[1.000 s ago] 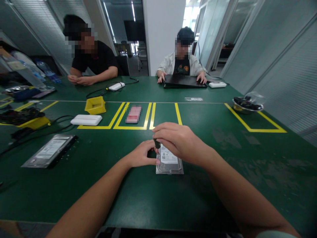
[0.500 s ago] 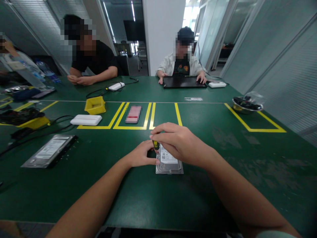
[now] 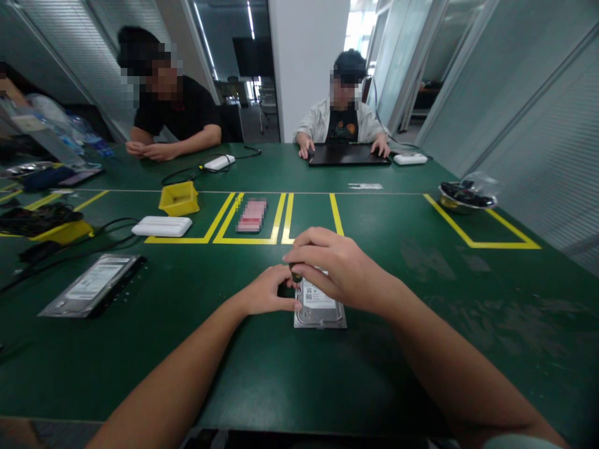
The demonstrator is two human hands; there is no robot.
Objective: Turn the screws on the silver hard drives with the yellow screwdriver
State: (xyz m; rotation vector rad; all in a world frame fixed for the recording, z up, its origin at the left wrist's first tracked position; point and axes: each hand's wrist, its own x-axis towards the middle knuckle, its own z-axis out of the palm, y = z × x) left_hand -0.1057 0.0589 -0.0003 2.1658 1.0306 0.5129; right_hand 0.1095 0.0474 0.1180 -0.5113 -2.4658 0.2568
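My right hand [image 3: 349,265] is closed on the dark handle of a screwdriver [image 3: 295,276], its fingers bent together around it. The hard drive [image 3: 321,317] lies flat on the green table [image 3: 257,380], partly under this hand; its long axis seems to run away from me. The handle stands about upright over the left edge of the drive, so the drive is below my grip and extends to its right. My left hand [image 3: 266,290] is the nearer one to this edge: its thumb and forefinger are apart, the thumb touching the drive. Whether the left fingertips touch the shaft, I cannot tell. Counting, I find one screwdriver, two drives in total, as a second drive [image 3: 93,284] lies slanted far to my left, two yellow bins [image 3: 178,202] and three white oblong units [image 3: 161,226].
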